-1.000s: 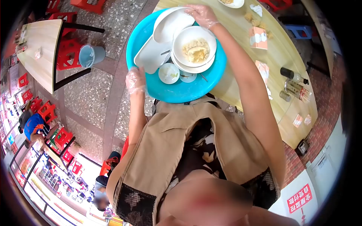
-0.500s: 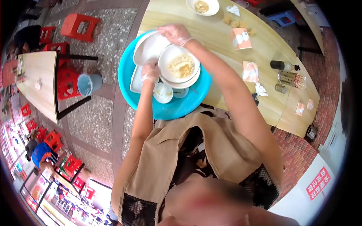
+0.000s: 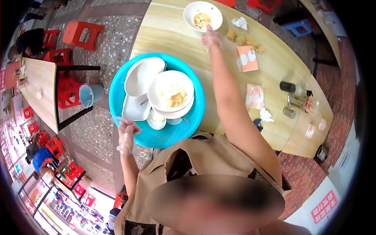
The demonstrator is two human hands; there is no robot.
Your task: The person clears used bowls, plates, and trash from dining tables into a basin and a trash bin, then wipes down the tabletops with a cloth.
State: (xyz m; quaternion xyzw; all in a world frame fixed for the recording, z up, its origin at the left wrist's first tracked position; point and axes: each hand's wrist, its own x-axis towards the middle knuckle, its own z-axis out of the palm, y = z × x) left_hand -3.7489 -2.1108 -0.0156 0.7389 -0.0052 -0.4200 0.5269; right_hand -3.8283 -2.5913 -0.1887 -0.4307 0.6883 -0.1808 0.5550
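A blue basin (image 3: 197, 90) sits at the left edge of the wooden table (image 3: 168, 35). My left hand (image 3: 127, 135), in a clear plastic glove, is closed on its lower left rim. Inside the basin lie an oval white dish (image 3: 141, 80), a white tray (image 3: 135, 109), a round bowl with food scraps (image 3: 160, 84) stacked on another dish, and small dishes (image 3: 156, 120). Farther back, my gloved right hand (image 3: 211, 38) has its fingertips at the near rim of a white bowl (image 3: 190, 15) holding leftover food. Part of its grip is hidden.
Brown food pieces (image 3: 239, 38), crumpled tissue (image 3: 239, 23), tissue packs (image 3: 247, 58), a dark bottle (image 3: 288, 86) and a skewer holder (image 3: 299, 102) stand or lie on the table. On the left are another table (image 3: 41, 86), red stools (image 3: 83, 34) and a bucket (image 3: 98, 94).
My right hand has left the dishes in the basin and reached the bowl farther back. My left hand has moved from inside the basin to its rim. The basin appears lower in view.
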